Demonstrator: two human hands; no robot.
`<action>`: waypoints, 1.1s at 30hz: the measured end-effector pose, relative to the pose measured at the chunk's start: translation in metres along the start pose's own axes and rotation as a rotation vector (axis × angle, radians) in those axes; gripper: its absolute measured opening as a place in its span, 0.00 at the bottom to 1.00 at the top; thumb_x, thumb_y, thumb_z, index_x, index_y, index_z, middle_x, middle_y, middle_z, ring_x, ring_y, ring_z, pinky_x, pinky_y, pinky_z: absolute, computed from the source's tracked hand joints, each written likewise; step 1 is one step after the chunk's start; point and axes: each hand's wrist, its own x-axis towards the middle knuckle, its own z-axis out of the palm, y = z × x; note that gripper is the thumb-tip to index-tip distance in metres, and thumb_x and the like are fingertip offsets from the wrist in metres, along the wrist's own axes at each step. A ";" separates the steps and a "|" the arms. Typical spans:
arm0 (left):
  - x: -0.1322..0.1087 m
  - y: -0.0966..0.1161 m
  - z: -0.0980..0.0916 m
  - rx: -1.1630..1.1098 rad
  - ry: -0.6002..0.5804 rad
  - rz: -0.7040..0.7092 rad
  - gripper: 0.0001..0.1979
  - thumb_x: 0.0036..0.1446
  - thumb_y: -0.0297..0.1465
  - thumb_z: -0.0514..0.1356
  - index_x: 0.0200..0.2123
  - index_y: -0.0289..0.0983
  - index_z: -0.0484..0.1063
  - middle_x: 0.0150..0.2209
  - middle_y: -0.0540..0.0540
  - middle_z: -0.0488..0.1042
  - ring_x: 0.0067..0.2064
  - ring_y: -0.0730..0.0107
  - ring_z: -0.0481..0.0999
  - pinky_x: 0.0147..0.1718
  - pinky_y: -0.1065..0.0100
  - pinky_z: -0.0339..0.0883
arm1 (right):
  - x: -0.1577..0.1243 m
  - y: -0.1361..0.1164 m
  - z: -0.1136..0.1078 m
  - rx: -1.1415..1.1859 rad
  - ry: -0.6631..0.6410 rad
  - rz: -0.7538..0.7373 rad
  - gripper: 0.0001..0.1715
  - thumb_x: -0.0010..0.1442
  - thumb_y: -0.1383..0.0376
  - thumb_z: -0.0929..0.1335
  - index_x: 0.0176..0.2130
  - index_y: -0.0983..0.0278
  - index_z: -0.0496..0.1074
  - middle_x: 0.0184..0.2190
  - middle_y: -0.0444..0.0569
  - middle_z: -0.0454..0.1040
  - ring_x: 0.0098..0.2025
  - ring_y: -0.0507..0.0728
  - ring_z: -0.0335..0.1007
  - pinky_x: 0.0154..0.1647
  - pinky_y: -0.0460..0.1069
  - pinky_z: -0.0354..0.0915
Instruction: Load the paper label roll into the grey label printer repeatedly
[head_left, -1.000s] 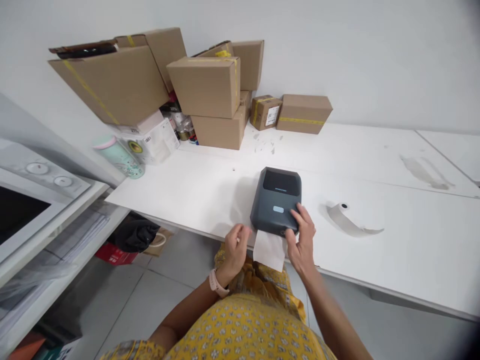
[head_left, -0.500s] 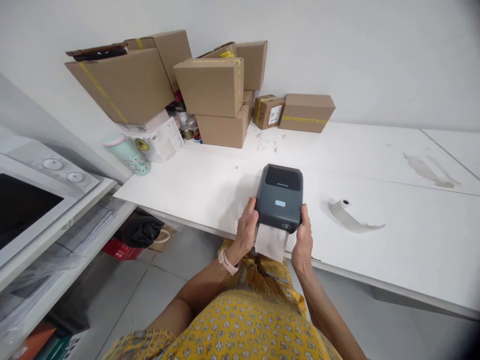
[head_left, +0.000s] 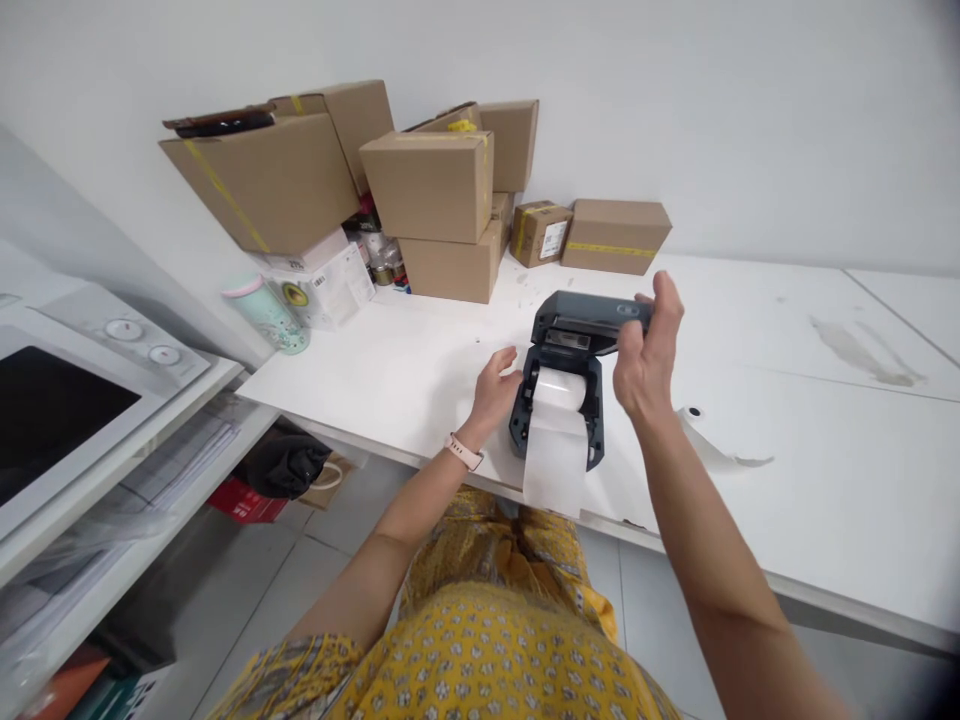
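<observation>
A person's right hand [head_left: 651, 360] grips the raised lid [head_left: 589, 310] of a dark printer [head_left: 595, 420] on a white table [head_left: 742, 350], a paper roll [head_left: 561, 388] inside; the left hand [head_left: 493, 396], fingers loosely parted, is at its side. The lid's pale emblem [head_left: 628, 310] and a carton's [head_left: 529, 238] white label [head_left: 554, 240] are too small to read.

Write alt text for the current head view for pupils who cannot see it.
A right hand holds up the lid of a dark printer on a white table, exposing a paper roll and its unrolled strip. The left hand is beside the printer; cardboard boxes stand behind.
</observation>
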 end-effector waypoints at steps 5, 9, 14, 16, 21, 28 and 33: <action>0.013 -0.020 0.012 0.318 -0.137 -0.148 0.32 0.53 0.26 0.59 0.63 0.37 0.62 0.60 0.38 0.71 0.61 0.55 0.71 0.55 0.60 0.66 | 0.052 0.015 0.007 -0.196 0.021 0.005 0.40 0.69 0.49 0.54 0.72 0.61 0.38 0.70 0.61 0.46 0.71 0.70 0.46 0.63 0.70 0.53; 0.017 -0.020 0.017 0.444 -0.141 -0.164 0.31 0.50 0.26 0.60 0.60 0.42 0.66 0.55 0.42 0.76 0.55 0.52 0.75 0.51 0.59 0.68 | 0.046 0.007 0.006 -0.282 0.066 -0.061 0.38 0.67 0.51 0.58 0.69 0.65 0.51 0.69 0.62 0.51 0.69 0.71 0.49 0.65 0.69 0.52; 0.018 -0.022 0.023 0.477 -0.080 -0.162 0.29 0.51 0.26 0.60 0.58 0.41 0.68 0.53 0.42 0.77 0.54 0.53 0.76 0.52 0.59 0.67 | 0.001 0.018 0.023 -0.164 -0.548 -0.089 0.30 0.65 0.52 0.62 0.61 0.60 0.66 0.55 0.55 0.74 0.57 0.65 0.69 0.56 0.60 0.65; 0.015 -0.023 0.024 0.462 -0.043 -0.170 0.27 0.52 0.26 0.59 0.57 0.41 0.68 0.54 0.43 0.77 0.54 0.56 0.76 0.52 0.61 0.67 | -0.009 0.028 0.033 -0.232 -0.883 -0.023 0.38 0.59 0.50 0.67 0.64 0.61 0.62 0.60 0.56 0.71 0.60 0.68 0.68 0.56 0.61 0.66; 0.009 -0.019 0.024 0.532 -0.016 -0.157 0.31 0.53 0.25 0.57 0.62 0.39 0.63 0.52 0.41 0.78 0.53 0.55 0.76 0.53 0.59 0.66 | -0.010 0.039 0.052 -0.343 -1.125 0.063 0.44 0.55 0.48 0.70 0.65 0.61 0.62 0.59 0.59 0.71 0.59 0.73 0.69 0.57 0.65 0.64; 0.006 -0.010 0.023 0.603 -0.045 -0.150 0.35 0.54 0.25 0.55 0.66 0.39 0.57 0.52 0.40 0.77 0.55 0.50 0.75 0.55 0.55 0.64 | 0.005 0.030 0.052 -0.262 -1.145 0.079 0.49 0.48 0.48 0.74 0.64 0.62 0.64 0.61 0.57 0.70 0.60 0.70 0.68 0.58 0.61 0.66; 0.004 -0.011 0.022 0.572 -0.048 -0.153 0.36 0.54 0.26 0.56 0.67 0.40 0.56 0.51 0.41 0.78 0.54 0.51 0.75 0.55 0.55 0.64 | 0.013 0.026 -0.016 0.190 -0.979 0.034 0.46 0.50 0.48 0.74 0.63 0.57 0.63 0.59 0.52 0.72 0.56 0.64 0.72 0.56 0.57 0.69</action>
